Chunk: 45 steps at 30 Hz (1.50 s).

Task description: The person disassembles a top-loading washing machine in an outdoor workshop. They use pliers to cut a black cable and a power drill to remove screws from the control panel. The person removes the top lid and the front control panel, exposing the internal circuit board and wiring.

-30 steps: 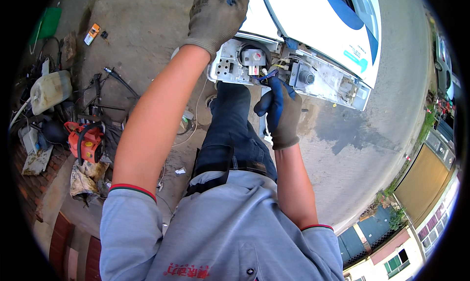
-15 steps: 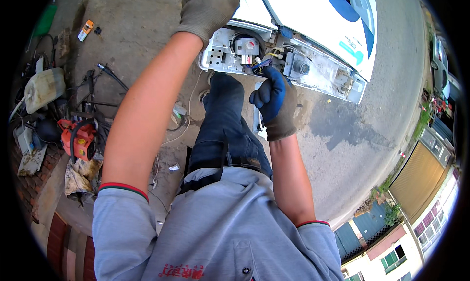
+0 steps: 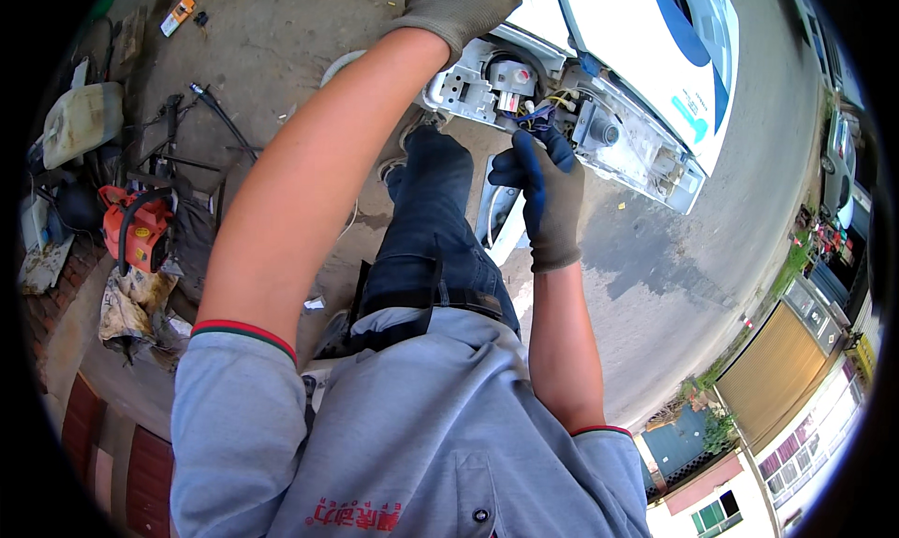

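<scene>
A white appliance (image 3: 618, 23) with blue trim fills the upper middle, its metal tray (image 3: 468, 98) of switches and wiring exposed along the near edge. My left hand (image 3: 454, 9), in a grey glove, reaches to the top of the frame over the appliance; its fingertips are out of sight. My right hand (image 3: 548, 196), in a grey and blue glove, has bent fingers at the blue and purple wire bundle (image 3: 536, 117), beside a round metal component (image 3: 604, 133); what the fingers grip is unclear. A pale panel with a cable (image 3: 510, 229) lies below, partly behind that hand.
An orange chainsaw (image 3: 131, 224), a dirty plastic jug (image 3: 80, 126), black rods (image 3: 225, 121), sacking (image 3: 136, 318) and an orange packet (image 3: 176, 15) lie on concrete at the left. My legs (image 3: 421, 220) are below the appliance. A road (image 3: 712, 285), parked car (image 3: 833, 154) and buildings (image 3: 777, 369) are at the right.
The view has shifted, so ground items sit higher. The appliance and my left hand appear farther right. My right hand stays by the wires, its fingers slightly repositioned.
</scene>
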### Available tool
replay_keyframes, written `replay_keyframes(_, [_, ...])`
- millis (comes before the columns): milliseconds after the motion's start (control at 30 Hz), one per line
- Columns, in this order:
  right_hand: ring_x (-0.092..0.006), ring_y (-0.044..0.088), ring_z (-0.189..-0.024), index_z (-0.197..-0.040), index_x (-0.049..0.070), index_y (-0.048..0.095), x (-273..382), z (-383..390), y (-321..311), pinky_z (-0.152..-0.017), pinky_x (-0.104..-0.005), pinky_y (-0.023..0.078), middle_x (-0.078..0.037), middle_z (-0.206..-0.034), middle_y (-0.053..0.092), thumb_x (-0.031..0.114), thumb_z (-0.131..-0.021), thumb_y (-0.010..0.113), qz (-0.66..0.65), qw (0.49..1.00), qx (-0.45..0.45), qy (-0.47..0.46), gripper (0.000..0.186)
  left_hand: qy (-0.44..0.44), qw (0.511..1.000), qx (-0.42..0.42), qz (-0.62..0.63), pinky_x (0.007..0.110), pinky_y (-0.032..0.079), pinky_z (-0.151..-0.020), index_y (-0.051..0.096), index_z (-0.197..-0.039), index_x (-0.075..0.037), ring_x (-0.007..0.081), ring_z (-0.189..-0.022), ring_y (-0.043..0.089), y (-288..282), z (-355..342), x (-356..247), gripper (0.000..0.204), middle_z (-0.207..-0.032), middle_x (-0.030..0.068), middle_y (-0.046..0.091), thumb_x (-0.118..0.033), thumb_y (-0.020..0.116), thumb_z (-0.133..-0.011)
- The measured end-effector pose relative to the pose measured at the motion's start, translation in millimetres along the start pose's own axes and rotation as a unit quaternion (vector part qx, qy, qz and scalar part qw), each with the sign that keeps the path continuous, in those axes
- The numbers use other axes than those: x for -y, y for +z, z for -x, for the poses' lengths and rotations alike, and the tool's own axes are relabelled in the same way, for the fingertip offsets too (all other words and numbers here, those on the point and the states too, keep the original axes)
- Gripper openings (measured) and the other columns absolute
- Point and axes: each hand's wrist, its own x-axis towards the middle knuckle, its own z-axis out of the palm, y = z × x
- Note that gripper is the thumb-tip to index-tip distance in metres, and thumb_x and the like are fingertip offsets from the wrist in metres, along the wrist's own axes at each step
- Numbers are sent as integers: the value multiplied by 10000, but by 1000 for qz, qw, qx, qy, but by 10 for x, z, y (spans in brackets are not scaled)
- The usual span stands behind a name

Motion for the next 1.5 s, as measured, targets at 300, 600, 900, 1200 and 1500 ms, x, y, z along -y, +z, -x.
replay_keyframes(300, [-155, 548, -454, -958, -81, 651, 112, -70, 94, -419, -284, 456, -83, -550, 548, 120, -896, 598, 75, 997, -4, -32, 217, -50, 999, 12, 1, 387, 426, -1016, 636, -1189, -102, 296, -1203, 534, -54, -7, -5, 344, -1328, 120, 556, -260, 517, -907])
replay_keyframes(600, [-114, 348, -463, -999, -98, 643, -13, -130, -36, -455, -291, 366, -9, -548, 342, 65, -932, 466, -8, 998, 30, -56, 250, -75, 996, 25, 28, 402, 452, -991, 642, -1192, -100, 313, -1159, 556, -104, 1, -75, 352, -1355, 100, 539, -245, 531, -892])
replay_keyframes(900, [-122, 284, -470, -1101, -74, 582, -10, -189, -63, -502, -297, 325, 32, -560, 235, 140, -971, 411, -123, 991, 11, 46, 303, -84, 996, 18, 21, 399, 469, -965, 652, -1181, -132, 296, -1137, 570, -116, 13, -71, 345, -1350, 68, 545, -253, 534, -880])
replay_keyframes(1200, [-134, 321, -477, -1146, -87, 567, 7, -203, -83, -518, -309, 344, 26, -565, 254, 154, -975, 404, -158, 984, 2, 85, 337, -85, 995, 28, 36, 394, 452, -988, 645, -1181, -109, 285, -1162, 557, -160, 3, -86, 347, -1345, 87, 544, -246, 514, -890])
replay_keyframes(1500, [-127, 353, -490, -1080, -85, 625, -47, -131, -142, -506, -304, 370, 11, -567, 294, 132, -964, 457, -63, 997, 52, 0, 298, -77, 995, 48, 46, 400, 431, -1017, 627, -1213, -102, 305, -1192, 542, -150, -13, -104, 359, -1334, 124, 560, -241, 534, -896])
